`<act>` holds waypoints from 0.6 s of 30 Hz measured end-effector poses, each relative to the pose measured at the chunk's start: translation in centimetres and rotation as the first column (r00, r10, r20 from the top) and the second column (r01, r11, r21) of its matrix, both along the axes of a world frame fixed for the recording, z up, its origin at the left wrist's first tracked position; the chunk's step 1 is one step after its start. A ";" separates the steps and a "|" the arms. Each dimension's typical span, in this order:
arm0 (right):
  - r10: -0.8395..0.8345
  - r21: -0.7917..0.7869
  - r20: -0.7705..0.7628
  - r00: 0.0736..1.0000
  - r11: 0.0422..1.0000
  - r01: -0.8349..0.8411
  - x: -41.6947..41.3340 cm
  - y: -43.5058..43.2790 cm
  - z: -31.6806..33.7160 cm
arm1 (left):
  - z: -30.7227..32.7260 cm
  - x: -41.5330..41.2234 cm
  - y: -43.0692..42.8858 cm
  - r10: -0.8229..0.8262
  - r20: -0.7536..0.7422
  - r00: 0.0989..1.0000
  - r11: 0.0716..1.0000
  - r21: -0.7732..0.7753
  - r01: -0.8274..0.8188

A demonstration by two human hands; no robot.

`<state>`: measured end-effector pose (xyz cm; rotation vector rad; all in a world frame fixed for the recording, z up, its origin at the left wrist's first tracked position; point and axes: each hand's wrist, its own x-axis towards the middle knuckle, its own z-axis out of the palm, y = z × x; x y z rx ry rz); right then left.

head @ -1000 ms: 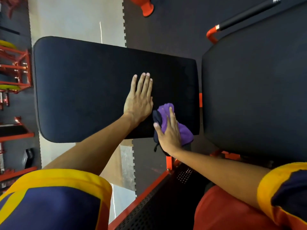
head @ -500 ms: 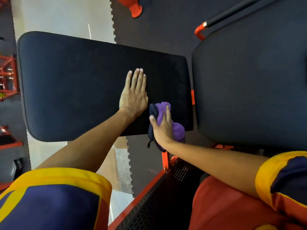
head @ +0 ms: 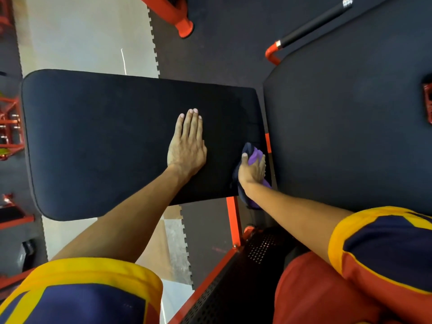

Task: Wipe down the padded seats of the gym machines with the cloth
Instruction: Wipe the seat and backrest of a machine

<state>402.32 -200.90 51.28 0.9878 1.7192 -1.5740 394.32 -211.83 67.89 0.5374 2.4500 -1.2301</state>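
A black seat pad (head: 105, 141) is stretching across the middle of the view, and a second pad (head: 350, 136), larger and just as dark, is sitting beside it past a narrow gap. Below them a dark rubber mat (head: 222, 38) with jigsaw edges is meeting a strip of pale floor (head: 81, 36). An orange frame (head: 232, 220) is showing under the near edge of the seat pad, and a bar (head: 315, 25) with a black grip is slanting beyond the second pad.

The left hand (head: 187, 148) is lying flat on the seat pad, palm down, its fingers straight, close together and grasping nothing. To the right of those fingers, the right hand (head: 251, 170) is pressing down at the pad's end by the gap, its fingers curled round a purple and dark cloth (head: 253, 155). The cloth is bunching out above the thumb and hanging below the wrist, off the pad's corner. Both arms are reaching forward from yellow-edged sleeves (head: 93, 277).

Counted: two pads, two hands, one cloth, one bar.
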 end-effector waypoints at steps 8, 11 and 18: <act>0.234 0.049 -0.512 0.827 0.969 -0.244 4.2 -1.6 5.0 | -0.3 -0.5 0.2 0.054 0.013 0.998 0.998 0.013 -0.054; 0.244 0.083 -0.405 0.881 0.970 -0.230 5.7 -0.4 1.8 | -0.5 -1.1 0.9 0.103 0.031 0.994 0.994 0.033 -0.104; 0.130 0.085 -0.153 0.980 0.989 -0.118 -9.7 0.2 -1.3 | -0.7 -6.4 2.2 0.221 0.046 0.974 0.974 0.045 -0.223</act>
